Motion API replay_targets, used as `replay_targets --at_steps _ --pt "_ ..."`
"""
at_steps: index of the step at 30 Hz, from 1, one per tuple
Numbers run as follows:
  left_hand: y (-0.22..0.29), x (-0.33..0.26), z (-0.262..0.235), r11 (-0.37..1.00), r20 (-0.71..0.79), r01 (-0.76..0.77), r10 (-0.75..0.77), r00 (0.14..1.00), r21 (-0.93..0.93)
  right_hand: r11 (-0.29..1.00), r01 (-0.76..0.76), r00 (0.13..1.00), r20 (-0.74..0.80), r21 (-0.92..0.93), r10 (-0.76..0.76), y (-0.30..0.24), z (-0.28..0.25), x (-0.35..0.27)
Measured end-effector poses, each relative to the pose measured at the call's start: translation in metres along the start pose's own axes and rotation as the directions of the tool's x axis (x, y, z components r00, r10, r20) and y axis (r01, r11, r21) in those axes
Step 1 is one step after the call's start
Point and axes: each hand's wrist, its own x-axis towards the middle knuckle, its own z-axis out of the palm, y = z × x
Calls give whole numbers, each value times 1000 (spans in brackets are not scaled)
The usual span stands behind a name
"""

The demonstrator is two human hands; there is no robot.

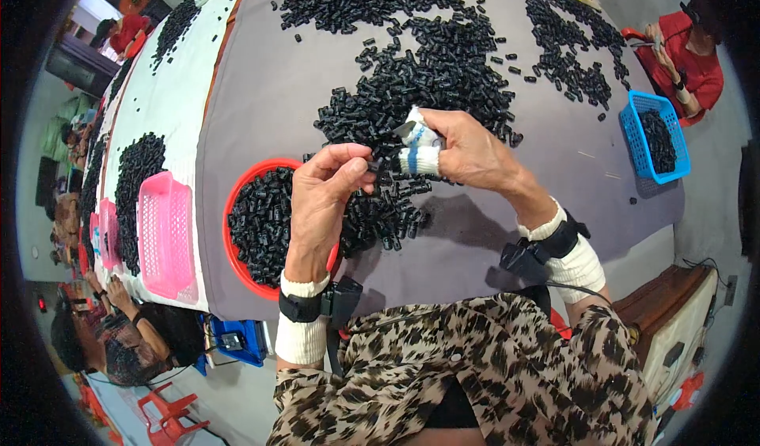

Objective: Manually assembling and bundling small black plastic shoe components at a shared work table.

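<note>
My left hand (324,188) is closed, pinching a small black part (374,166) between thumb and fingertips. Facing it, my right hand (479,153) is bent inward with its fingers closed. White knit fabric with a blue stripe (419,151) covers or sits at those fingers, and a small dark flat piece (406,128) shows at its upper edge; what exactly the fingers grip is hidden. Both hands hover over a big heap of small black cylindrical parts (435,66). Below and left of my left hand, a round red basin (229,208) is full of the same parts.
A grey cloth (554,208) covers the table. A blue basket (681,121) with black parts stands at the right edge, near a person in red (704,74). Pink baskets (166,232) and more heaps lie on the white-covered table at left, where others sit.
</note>
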Motion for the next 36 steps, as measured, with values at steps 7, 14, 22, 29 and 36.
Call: replay_targets --at_steps 7,14,22,29,36 --pt "33 -14 6 976 57 -102 114 992 -191 993 107 994 32 51 -109 -30 16 9" --pt "40 -21 5 961 43 -169 183 982 -217 992 126 991 55 2 -126 -49 22 6" --pt "50 -27 5 949 10 -295 298 955 -116 970 240 969 57 23 -241 -51 28 9" --pt "57 -29 10 939 31 -337 340 940 -67 990 137 988 66 11 -138 -60 27 7" --pt "56 -28 15 954 18 -278 282 959 -114 986 163 986 27 -34 -162 -58 28 8"
